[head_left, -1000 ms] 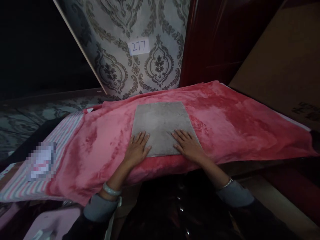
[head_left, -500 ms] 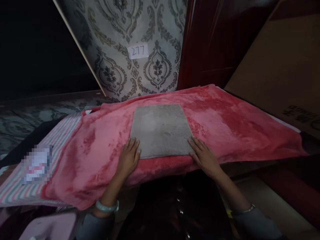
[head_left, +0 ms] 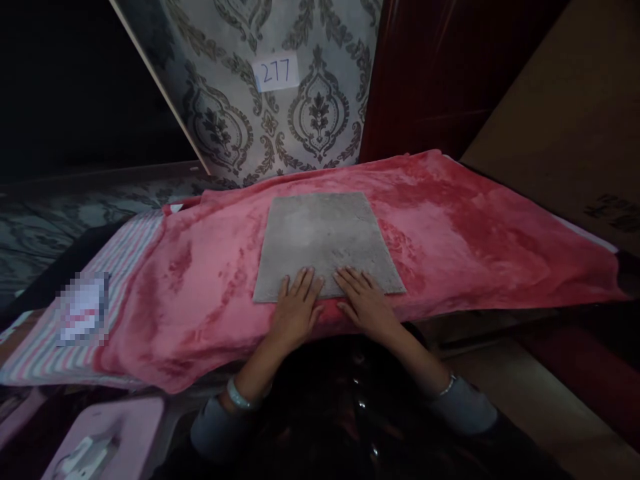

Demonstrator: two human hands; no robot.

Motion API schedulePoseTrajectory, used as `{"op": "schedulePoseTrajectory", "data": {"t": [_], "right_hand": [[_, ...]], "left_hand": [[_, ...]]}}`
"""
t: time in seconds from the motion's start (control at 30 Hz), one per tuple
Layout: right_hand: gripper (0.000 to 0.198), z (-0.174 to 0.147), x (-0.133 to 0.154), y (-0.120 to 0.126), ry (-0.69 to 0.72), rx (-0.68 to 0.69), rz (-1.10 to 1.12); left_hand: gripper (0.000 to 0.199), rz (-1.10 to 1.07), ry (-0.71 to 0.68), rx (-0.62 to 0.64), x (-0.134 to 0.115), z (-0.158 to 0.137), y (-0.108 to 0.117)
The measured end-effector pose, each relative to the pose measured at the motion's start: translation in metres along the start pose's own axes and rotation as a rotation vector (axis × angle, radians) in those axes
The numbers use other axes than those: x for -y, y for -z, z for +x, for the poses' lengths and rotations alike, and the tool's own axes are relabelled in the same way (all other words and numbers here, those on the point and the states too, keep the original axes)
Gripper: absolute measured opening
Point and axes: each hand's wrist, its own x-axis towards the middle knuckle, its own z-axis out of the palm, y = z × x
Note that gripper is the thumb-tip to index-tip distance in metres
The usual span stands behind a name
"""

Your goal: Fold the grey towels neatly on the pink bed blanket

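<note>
A grey, roughly square piece of plush-looking cloth (head_left: pixel 325 233) lies flat on a pink and red blanket (head_left: pixel 215 267). My left hand (head_left: pixel 296 307) rests palm down at its near edge, fingertips on the cloth. To its right, my right hand (head_left: pixel 367 303) lies the same way, with fingers spread over the near edge. Both hands are open and grip nothing. A small gap separates them.
A striped cloth (head_left: pixel 120 260) shows at the left end, with a blurred item (head_left: pixel 83 313) on it. Behind stands a patterned wall (head_left: pixel 220 127) bearing a paper marked 277 (head_left: pixel 276 71). A cardboard box (head_left: pixel 560 127) is at right; a pink stool-like surface (head_left: pixel 120 427) sits lower left.
Both hands have moved inward from the cloth's left and right sides to its near edge, closer together. The view has tilted down slightly.
</note>
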Motion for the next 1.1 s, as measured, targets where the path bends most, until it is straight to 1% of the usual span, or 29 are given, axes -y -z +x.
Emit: {"op": "schedulePoseTrajectory", "data": {"t": [0.13, 0.2, 0.33, 0.43, 0.5, 0.57, 0.63, 0.7, 0.83, 1.0, 1.1], "right_hand": [[0.054, -0.011, -0.005, -0.009, 0.001, -0.081, 0.031], [0.053, -0.015, -0.007, -0.012, 0.01, -0.134, 0.037], [0.048, -0.023, -0.01, -0.016, 0.023, -0.226, 0.045], [0.044, -0.028, -0.013, -0.016, 0.027, -0.292, 0.081], [0.039, -0.027, -0.014, -0.012, 0.025, -0.346, 0.123], [0.033, -0.023, -0.01, -0.006, 0.021, -0.399, 0.17], [0.031, -0.014, -0.003, 0.0, 0.036, -0.426, 0.206], [0.032, -0.003, 0.005, 0.002, 0.078, -0.408, 0.225], [0.03, 0.01, 0.012, -0.006, 0.154, -0.36, 0.227], [0.028, 0.007, 0.009, -0.02, 0.161, -0.434, 0.268], [0.023, 0.006, 0.008, -0.025, 0.141, -0.492, 0.28]], "left_hand": [[0.054, 0.012, -0.017, -0.067, 0.004, -0.01, -0.01], [0.051, -0.004, -0.042, -0.142, 0.009, -0.015, -0.013], [0.042, -0.085, -0.09, -0.33, 0.018, -0.023, -0.018], [0.032, -0.153, -0.108, -0.447, 0.024, -0.026, -0.015], [0.025, -0.192, -0.119, -0.501, 0.027, -0.024, -0.01], [0.022, -0.223, -0.118, -0.548, 0.026, -0.02, -0.004], [0.025, -0.229, -0.102, -0.574, 0.022, -0.014, -0.001], [0.028, -0.199, -0.091, -0.556, 0.015, -0.009, -0.003], [0.027, -0.103, -0.09, -0.498, 0.009, -0.006, -0.013], [0.025, -0.121, -0.119, -0.564, 0.014, -0.011, -0.021], [0.022, -0.117, -0.101, -0.603, 0.015, -0.012, -0.022]]}}
